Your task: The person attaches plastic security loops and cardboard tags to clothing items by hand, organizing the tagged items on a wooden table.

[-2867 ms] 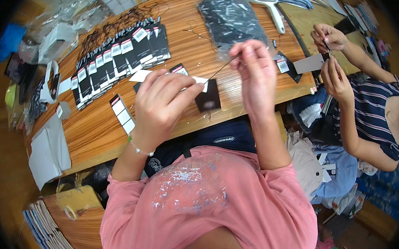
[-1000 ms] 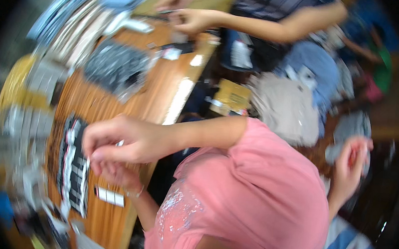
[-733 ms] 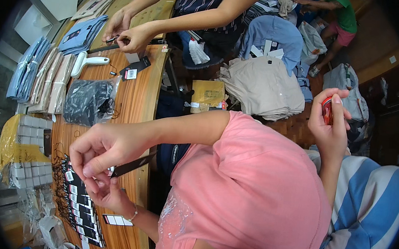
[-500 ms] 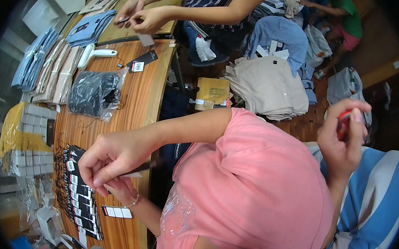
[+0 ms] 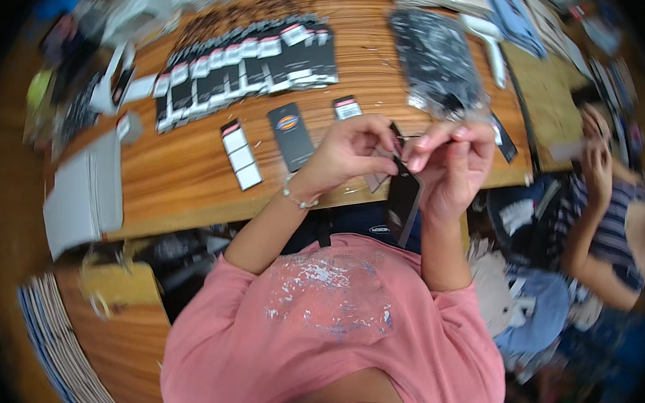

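Observation:
Close in front of my chest, my left hand [image 5: 355,155] and my right hand [image 5: 455,166] are raised at the table's near edge. A black hang tag [image 5: 403,208] dangles between them. My left hand is closed, pinching at the tag's upper end. Thumb and fingers of my right hand are pinched at the dark cord above the tag; blur hides the exact grip. A small pale tag [image 5: 376,180] shows beside the black one. On the table beyond my left hand lie a dark tag with a coloured emblem [image 5: 291,137] and a white-panelled label strip [image 5: 240,155].
Overlapping black tags [image 5: 246,67] with cords spread across the wooden table [image 5: 179,190]. A clear bag of dark items [image 5: 440,55] and a white lint roller [image 5: 492,52] lie farther right. A co-worker's hands [image 5: 598,147] are at the right. Folded clothes [image 5: 65,348] stand lower left.
The view has swung round from the right to face the table. My hands stay together around a tag, now raised with the black tag hanging between them.

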The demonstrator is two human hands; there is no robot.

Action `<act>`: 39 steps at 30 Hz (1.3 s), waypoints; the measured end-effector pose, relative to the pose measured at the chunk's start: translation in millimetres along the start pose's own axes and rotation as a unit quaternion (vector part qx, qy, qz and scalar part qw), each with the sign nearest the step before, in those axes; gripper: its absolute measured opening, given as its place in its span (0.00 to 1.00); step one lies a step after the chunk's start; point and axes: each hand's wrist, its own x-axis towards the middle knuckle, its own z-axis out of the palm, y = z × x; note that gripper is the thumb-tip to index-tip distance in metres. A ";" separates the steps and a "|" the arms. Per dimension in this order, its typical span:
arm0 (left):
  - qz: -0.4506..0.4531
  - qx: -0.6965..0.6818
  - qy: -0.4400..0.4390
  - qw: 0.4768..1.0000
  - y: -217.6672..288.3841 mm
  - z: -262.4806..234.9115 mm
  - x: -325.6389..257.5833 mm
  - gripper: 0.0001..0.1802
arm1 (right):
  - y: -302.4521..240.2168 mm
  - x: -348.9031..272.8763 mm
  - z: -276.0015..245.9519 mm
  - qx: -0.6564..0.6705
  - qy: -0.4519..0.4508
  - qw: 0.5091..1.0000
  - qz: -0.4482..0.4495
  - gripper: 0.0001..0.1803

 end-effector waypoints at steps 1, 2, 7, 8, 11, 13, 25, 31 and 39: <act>0.008 0.016 0.003 1.000 -1.6 0.5 0.3 0.14 | 6.0 -1.0 1.2 0.017 0.013 1.000 -0.001 0.06; 0.022 0.020 0.028 0.999 -3.6 0.4 -1.1 0.14 | 10.2 -0.1 2.5 0.019 0.009 1.000 0.006 0.06; 0.099 0.139 0.127 0.977 -3.2 7.6 2.8 0.12 | 19.0 11.4 4.3 -0.006 0.058 0.998 -0.006 0.06; 0.114 0.236 0.132 0.956 -0.3 8.3 1.7 0.10 | 20.6 13.3 3.5 -0.033 0.063 0.997 -0.016 0.06; 0.084 0.320 0.127 0.935 3.5 16.5 2.6 0.12 | 24.7 19.7 -2.5 -0.121 0.080 0.987 -0.070 0.05; 0.118 0.362 0.103 0.919 7.2 19.2 6.3 0.14 | 25.1 23.4 -3.3 -0.152 0.103 0.981 -0.068 0.05; 0.017 0.195 0.089 0.977 1.0 13.1 2.7 0.22 | 6.4 33.5 -17.8 0.007 0.130 0.992 0.004 0.07; 0.056 0.187 0.089 0.977 1.0 10.7 2.2 0.28 | -2.1 35.3 -14.4 0.029 0.130 0.991 0.012 0.07; 0.287 0.529 0.126 0.788 -10.9 6.9 26.2 0.38 | -5.5 28.8 6.0 0.011 0.071 0.997 0.003 0.08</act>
